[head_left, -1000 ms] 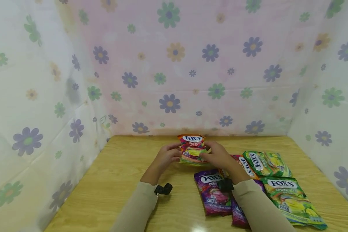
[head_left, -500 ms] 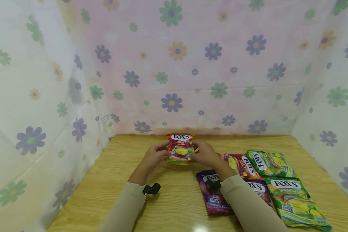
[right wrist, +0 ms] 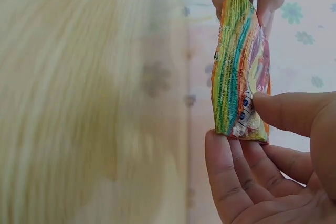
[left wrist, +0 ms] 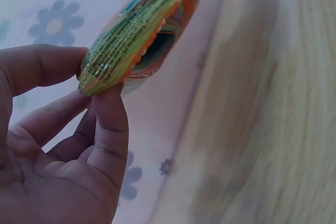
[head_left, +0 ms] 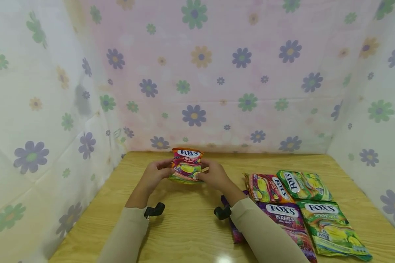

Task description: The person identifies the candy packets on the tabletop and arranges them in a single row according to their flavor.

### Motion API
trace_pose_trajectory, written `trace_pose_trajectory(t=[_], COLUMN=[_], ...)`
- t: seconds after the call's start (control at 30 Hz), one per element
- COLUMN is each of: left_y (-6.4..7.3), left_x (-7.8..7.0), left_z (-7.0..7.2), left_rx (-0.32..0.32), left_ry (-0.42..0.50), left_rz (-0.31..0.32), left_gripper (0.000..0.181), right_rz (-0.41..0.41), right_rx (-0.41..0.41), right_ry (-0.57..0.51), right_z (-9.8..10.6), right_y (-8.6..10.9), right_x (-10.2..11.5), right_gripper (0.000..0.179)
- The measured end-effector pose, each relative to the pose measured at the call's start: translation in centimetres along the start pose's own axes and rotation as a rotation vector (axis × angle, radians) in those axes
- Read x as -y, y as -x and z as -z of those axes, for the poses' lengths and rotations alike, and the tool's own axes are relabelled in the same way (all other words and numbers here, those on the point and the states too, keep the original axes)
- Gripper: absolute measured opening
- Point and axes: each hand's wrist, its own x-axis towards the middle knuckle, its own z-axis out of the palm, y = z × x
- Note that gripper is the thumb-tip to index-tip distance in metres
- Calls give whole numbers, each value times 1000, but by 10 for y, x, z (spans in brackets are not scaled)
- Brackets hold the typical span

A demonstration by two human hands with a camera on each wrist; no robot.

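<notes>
Between both hands, near the back of the wooden table, is an orange and red candy bag labelled FOX'S FRUITS, its front facing the head camera. My left hand pinches the bag's left edge between thumb and fingers. At the opposite edge my right hand grips it, thumb on the front and fingers behind. In the left wrist view the underside of the candy bag shows printed text, held at one corner by the fingertips. The right wrist view shows the same bag stretched between the two hands.
On the table at right lie two green candy bags, one at the back and one in front. Another fruits bag and a purple berries bag lie beside them. A second purple bag is partly under the right sleeve.
Both hands have carried the fruits candy bag leftward across the back of the table. The right arm has moved off the other fruits bag, which now shows fully. The remaining bags stay put.
</notes>
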Motion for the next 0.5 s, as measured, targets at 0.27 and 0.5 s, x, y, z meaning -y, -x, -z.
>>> trace_pose_trajectory(t=[0.27,0.5], left_y=[6,6], left_x=[-3,8], left_z=[26,45], left_rx=[-77,-109], left_ry=[3,8], left_rz=[30,72], left_gripper=[49,49], right_rz=[-49,-29], right_rx=[17,38], right_ry=[-183,-274], right_z=[-30,-49], right_y=[-7,-8], right_x=[10,11], right_gripper=[62,57])
